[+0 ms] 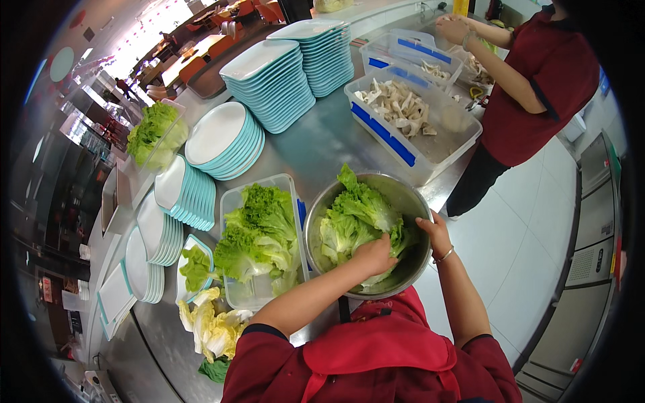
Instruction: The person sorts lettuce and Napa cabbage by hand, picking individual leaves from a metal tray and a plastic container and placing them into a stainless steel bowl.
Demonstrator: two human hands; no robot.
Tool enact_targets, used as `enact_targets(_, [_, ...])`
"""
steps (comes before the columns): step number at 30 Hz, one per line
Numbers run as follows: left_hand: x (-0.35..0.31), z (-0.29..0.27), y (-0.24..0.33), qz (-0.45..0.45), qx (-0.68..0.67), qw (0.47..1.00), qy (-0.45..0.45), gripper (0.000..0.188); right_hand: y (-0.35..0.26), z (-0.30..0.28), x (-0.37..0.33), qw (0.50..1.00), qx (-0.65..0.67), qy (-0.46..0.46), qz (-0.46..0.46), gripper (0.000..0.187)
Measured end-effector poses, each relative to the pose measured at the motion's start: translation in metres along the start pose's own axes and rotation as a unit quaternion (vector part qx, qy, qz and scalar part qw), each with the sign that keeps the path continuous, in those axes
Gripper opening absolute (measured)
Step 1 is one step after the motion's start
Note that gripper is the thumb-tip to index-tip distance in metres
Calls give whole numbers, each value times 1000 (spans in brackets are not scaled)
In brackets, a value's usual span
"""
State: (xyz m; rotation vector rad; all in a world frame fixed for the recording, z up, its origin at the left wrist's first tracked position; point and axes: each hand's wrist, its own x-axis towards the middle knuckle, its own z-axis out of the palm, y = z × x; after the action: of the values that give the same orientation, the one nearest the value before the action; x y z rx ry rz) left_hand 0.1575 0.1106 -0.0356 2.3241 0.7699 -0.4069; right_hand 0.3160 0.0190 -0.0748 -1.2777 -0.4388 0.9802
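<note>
A steel bowl [316,221] holding lettuce stands at the table's front edge, close to my body. My left hand [374,258] reaches into it, closed on green lettuce leaves [363,213]; the leaves and the bowl partly hide its fingertips. With thumb over the rim, my right hand [437,235] grips the bowl's right side. Just left of the bowl, a clear plastic tub [287,185] with a blue clip holds more frilly lettuce [259,232]. Beside that tub, a small lettuce piece [195,267] rests on a white, teal-edged plate [183,290].
Stacked plates [272,80] line the table's far and left sides. Yellowish leaves [211,326] lie front left. Another lettuce tub [176,131] stands far left. Right of the plates, a tub [463,138] holds pale sliced mushrooms [396,104]; a co-worker [537,87] stands beside it.
</note>
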Motion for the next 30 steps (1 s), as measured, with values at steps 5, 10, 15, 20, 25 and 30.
enact_targets(5, [3, -6, -11, 40, -42, 998, 5, 47, -1, -1, 1, 1000, -11, 3, 11, 38])
enact_targets(10, [-10, -29, -17, 90, -211, 965, 123, 45, 0, 0, -1, 1000, -5, 3, -1, 37])
enact_targets(15, [-56, -63, -30, 113, -372, 889, 241, 36, 3, -3, 2, 1000, -21, 7, 11, 36])
enact_targets(20, [-136, -92, -63, 90, -485, 764, 417, 19, 1, 0, 1, 1000, -10, 11, 17, 34])
enact_targets(25, [-179, -89, -129, -71, -422, 752, 502, 20, 9, -10, 7, 1000, -15, 10, 13, 34])
enact_targets(30, [-179, -61, -154, -127, -423, 811, 385, 31, 4, -5, 5, 1000, -12, 12, 23, 37])
